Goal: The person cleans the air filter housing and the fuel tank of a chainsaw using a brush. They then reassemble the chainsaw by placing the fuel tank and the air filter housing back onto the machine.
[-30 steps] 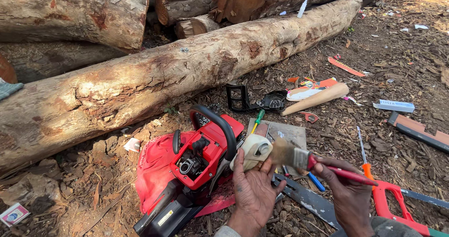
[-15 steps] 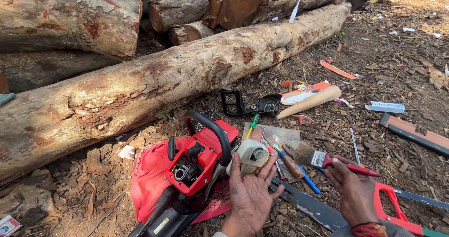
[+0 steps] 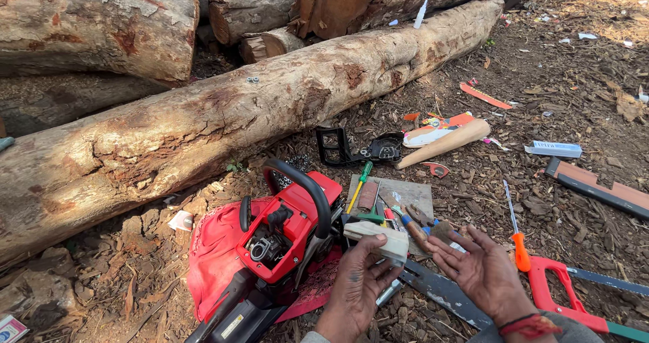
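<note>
Cream-coloured and boxy, a small plastic filter part (image 3: pixel 376 239) sits gripped in the left hand (image 3: pixel 358 289), lifted just above the red chainsaw (image 3: pixel 284 238) whose top is open so the engine shows. Beside it the right hand (image 3: pixel 481 270) is open, palm up and holding nothing, fingers spread over the bare guide bar (image 3: pixel 443 292) lying on the bark-strewn ground. Screwdrivers and files rest on a flat grey board (image 3: pixel 405 193) near the long log (image 3: pixel 223 120), within easy reach.
</note>
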